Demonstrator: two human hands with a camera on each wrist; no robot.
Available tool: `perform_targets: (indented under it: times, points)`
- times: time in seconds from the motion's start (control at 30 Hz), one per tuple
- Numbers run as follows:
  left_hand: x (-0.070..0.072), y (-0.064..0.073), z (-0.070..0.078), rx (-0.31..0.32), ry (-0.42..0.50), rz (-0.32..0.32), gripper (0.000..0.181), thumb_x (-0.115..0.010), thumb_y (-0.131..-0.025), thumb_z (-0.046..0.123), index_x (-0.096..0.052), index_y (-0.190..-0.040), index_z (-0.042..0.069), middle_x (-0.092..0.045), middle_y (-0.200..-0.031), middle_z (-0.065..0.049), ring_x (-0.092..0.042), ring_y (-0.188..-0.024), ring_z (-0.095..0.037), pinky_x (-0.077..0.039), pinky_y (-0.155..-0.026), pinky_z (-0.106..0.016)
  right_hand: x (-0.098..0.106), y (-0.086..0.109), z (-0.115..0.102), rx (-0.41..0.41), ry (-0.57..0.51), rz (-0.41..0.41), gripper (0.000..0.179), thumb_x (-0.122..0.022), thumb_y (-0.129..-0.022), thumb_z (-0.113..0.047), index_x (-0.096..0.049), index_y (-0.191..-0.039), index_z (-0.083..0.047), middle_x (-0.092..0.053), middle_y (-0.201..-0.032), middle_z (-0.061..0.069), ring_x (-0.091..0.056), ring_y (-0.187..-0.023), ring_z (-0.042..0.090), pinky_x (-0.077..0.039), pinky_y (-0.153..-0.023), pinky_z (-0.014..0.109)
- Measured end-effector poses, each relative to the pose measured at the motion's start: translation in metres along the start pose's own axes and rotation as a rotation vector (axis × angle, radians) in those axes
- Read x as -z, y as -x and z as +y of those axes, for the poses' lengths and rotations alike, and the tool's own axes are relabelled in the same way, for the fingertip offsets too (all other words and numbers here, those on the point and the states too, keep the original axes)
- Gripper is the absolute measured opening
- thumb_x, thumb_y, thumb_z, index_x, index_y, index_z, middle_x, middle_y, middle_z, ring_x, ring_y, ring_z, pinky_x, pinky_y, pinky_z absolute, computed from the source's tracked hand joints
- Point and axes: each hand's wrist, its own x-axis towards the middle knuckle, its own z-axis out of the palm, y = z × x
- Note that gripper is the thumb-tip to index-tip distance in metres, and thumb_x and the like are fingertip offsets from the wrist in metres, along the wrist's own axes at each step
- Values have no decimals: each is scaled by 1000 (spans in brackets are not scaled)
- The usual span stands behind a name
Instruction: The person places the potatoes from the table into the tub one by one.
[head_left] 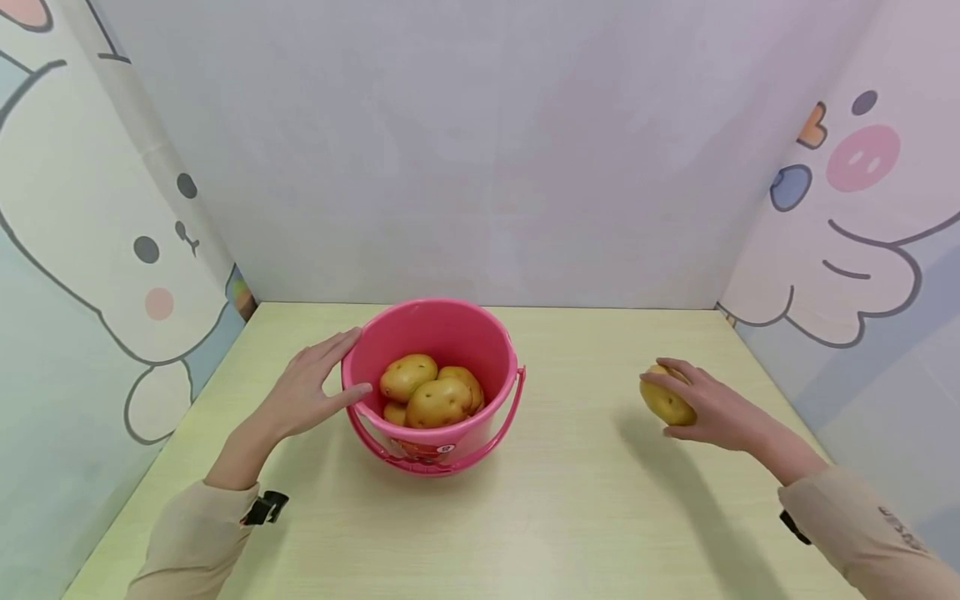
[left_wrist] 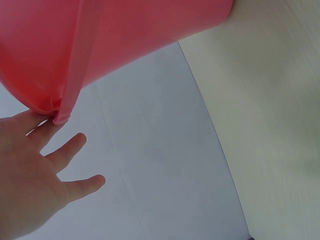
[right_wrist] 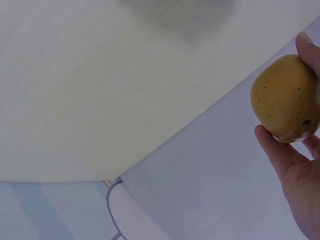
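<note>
Several potatoes (head_left: pixel 438 403) lie inside a pink bucket (head_left: pixel 442 310), whose handle (head_left: pixel 480 454) hangs down at the front. My left hand (head_left: pixel 311 387) is at the bucket's left rim, thumb over the edge and fingers stretched along the outside. In the left wrist view those fingers (left_wrist: pixel 67 150) are spread, with the upper ones touching the rim beside the handle's hinge. Well to the right of the bucket, my right hand (head_left: pixel 716 408) grips a yellow-brown potato (head_left: pixel 666 398) above the table. The right wrist view shows this potato (right_wrist: pixel 284 97) between thumb and fingers.
The pale wooden table (head_left: pixel 570 517) is bounded by a plain whitish back wall (head_left: pixel 495 167). Side walls with cartoon animals, a white one (head_left: pixel 82 192) at left and a pig (head_left: pixel 862 208) at right, close in both sides.
</note>
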Motion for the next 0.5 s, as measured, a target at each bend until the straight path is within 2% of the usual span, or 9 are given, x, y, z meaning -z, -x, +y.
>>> perform_targets:
  times: [0.5]
  points:
    - [-1, 0, 0, -2, -3, 5, 78, -59, -77, 46, -28, -139, 10, -31, -137, -13, -25, -123, -34, -17, -94, -59, 29, -27, -26, 73, 27, -33, 73, -78, -64, -23, -43, -127, -15, -36, -126, 17, -44, -102, 34, -45, -73, 45]
